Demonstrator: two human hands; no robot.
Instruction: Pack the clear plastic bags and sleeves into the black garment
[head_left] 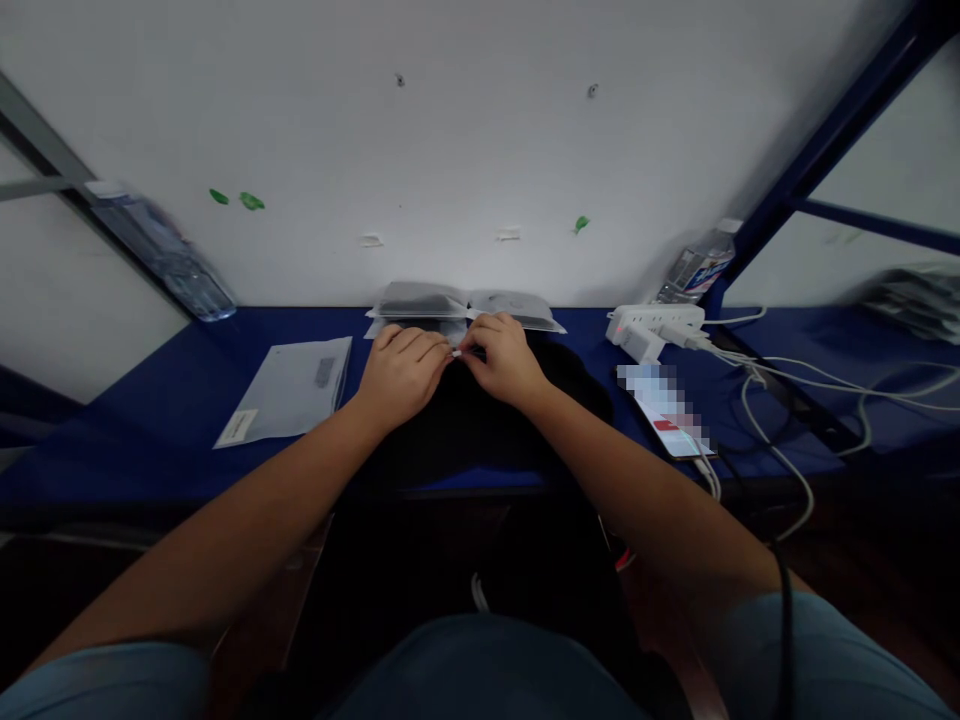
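Note:
My left hand [406, 372] and my right hand [507, 361] meet over a black cloth item [465, 430] on the blue table. Fingertips of both hands are pinched together around a small white piece [456, 353], too small to identify; it may be attached to the black cloth. The cloth's full shape is partly hidden by my hands and forearms. Just beyond my hands, frosted plastic bags [420, 299] lie against the wall, and another frosted bag [517, 306] rests beside them on the right.
Left of my arm lies a flat frosted bag [292, 390] with a label. A charging phone [667, 410], a power strip [656, 318] and loose white cables are on the right. Water bottles lean at the left [169, 255] and stand at the right [701, 265]. A wall [480, 150] closes the back.

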